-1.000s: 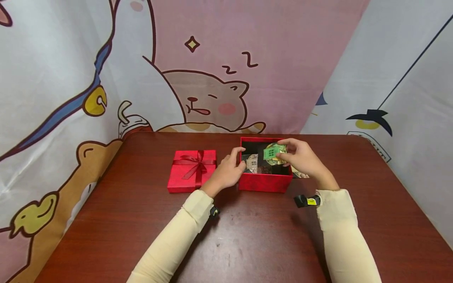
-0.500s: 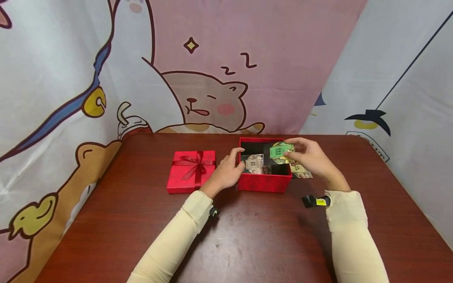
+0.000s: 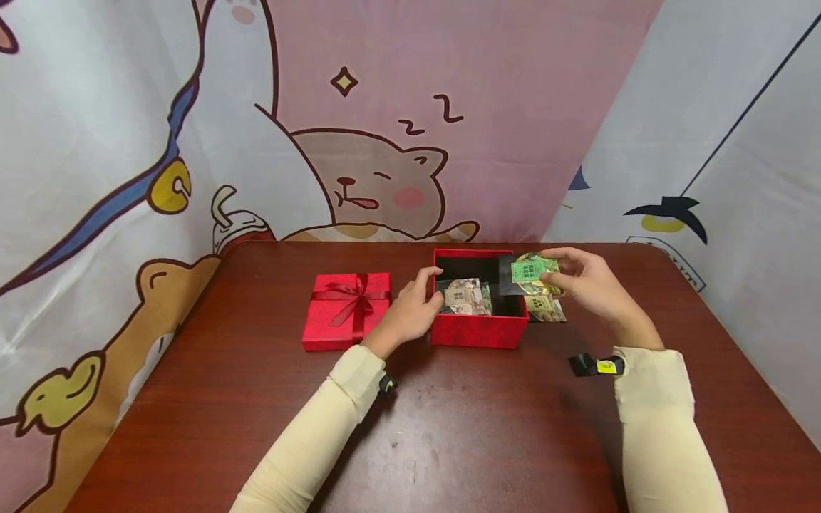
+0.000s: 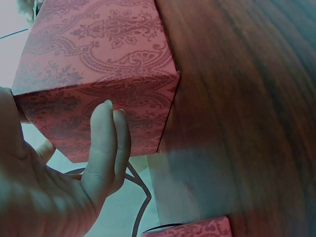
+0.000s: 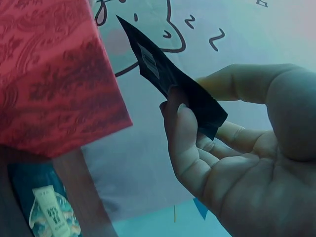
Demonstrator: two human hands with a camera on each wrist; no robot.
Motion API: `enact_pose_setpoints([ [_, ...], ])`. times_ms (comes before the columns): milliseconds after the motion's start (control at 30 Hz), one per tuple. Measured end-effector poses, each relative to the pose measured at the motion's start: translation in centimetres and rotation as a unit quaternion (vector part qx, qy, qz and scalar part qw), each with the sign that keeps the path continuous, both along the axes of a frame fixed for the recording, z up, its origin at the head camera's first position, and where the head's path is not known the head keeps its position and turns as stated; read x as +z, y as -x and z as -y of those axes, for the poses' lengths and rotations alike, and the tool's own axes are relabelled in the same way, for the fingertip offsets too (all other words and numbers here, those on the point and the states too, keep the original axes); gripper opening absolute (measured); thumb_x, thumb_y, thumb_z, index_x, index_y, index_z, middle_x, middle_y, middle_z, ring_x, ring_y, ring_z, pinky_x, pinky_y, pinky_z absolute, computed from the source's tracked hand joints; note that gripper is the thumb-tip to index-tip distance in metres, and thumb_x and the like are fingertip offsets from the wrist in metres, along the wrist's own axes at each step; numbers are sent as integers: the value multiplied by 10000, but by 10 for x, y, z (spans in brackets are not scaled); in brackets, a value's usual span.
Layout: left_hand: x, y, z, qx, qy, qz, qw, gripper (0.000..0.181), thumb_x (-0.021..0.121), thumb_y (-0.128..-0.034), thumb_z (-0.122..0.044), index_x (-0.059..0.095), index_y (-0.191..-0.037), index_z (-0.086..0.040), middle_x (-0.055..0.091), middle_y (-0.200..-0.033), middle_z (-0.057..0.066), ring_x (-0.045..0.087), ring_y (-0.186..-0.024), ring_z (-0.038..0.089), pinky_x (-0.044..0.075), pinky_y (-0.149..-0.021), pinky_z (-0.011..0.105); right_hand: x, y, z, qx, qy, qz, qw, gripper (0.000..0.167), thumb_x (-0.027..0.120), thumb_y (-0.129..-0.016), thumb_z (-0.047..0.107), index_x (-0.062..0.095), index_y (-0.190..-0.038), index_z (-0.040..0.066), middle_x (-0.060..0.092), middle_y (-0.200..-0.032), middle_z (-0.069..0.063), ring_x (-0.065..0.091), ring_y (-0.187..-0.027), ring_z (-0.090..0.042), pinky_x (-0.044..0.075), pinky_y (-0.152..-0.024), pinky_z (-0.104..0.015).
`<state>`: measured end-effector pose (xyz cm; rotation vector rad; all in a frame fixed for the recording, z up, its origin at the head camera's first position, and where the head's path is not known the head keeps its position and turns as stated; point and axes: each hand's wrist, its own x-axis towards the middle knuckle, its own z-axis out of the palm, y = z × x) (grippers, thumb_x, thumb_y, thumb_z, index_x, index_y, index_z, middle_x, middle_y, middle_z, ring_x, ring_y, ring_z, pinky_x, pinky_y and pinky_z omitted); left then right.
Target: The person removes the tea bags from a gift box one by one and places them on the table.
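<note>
A red patterned gift box [image 3: 477,332] stands without its lid on the table. My left hand [image 3: 410,312] holds its left wall, thumb and index finger at the rim; other fingers [image 4: 102,148] lie along the outside in the left wrist view. Above the box's right edge, my right hand [image 3: 591,283] pinches a flat black sachet [image 3: 526,273] with a green label between thumb and fingers. The right wrist view shows the sachet's dark back [image 5: 163,74] with a barcode label. Inside the box lie flat sachets [image 3: 467,296], the front one beige-labelled.
The red lid [image 3: 321,320] with a ribbon bow lies left of the box. Another sachet [image 3: 546,311] lies on the brown table [image 3: 449,434] against the box's right side, partly hidden. A cartoon-printed cloth [image 3: 513,128] hangs behind the table.
My right hand has moved right, carrying the green-labelled sachet from over the box's inside to past its right rim. More of the sachets inside now shows. My left hand has stayed in place.
</note>
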<state>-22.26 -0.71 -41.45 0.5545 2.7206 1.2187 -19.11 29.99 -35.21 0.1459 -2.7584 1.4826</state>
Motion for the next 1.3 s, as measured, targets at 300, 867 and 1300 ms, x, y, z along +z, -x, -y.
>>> enact_pose_setpoints([
  [300,1,1,1,-20,-41,-25,10000,486,435,-991,-302,348,-1467,-264,503,-906,88,516,-925,235,430,-740,417,-4,-4,-12,26,119,-9,9999,464,623,-965,125,501,-1382,-39,652,-996,-100,641,-831,-22,565,-677,-282],
  [867,-3,1,0,25,-7,-85,10000,473,455,-999,-270,358,-1463,-265,506,-875,87,522,-957,237,433,-766,432,-17,-7,-38,-251,40,-35,9997,452,583,-973,101,481,-1382,-63,635,-822,23,578,-721,-65,545,-619,-277],
  [1300,-4,2,-1,1,-28,-15,10000,471,451,-1009,-277,343,-1468,-275,500,-878,85,517,-883,225,435,-710,414,-24,-11,-53,-450,-62,127,9989,462,556,-988,152,467,-1395,-47,629,-888,-2,600,-746,-70,560,-646,-301],
])
